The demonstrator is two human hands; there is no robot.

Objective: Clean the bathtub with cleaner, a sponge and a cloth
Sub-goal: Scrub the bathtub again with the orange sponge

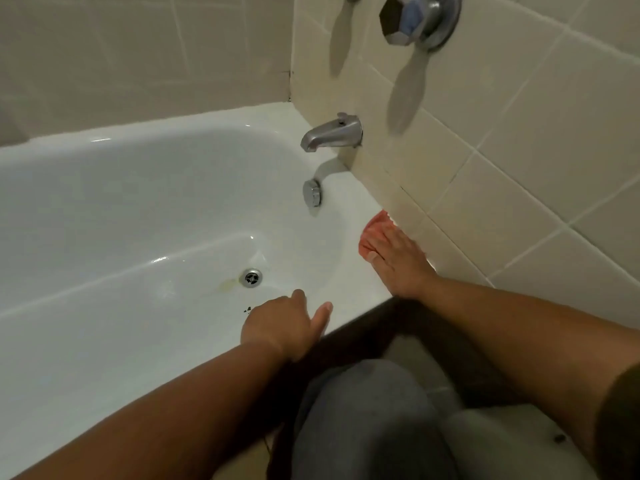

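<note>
The white bathtub fills the left of the view, with its drain near the faucet end and a yellowish stain beside it. A pink-orange cloth lies on the tub's end ledge against the tiled wall. My right hand lies flat on the cloth with straight fingers pressing it onto the ledge. My left hand rests on the tub's front rim, fingers hanging loosely into the tub, thumb stretched out, holding nothing. A few small dark specks sit on the tub just left of that hand.
A metal spout juts from the tiled wall above the overflow plate. A chrome tap handle sits high on the wall. My grey-clad knee is by the tub's dark outer side, on the tiled floor.
</note>
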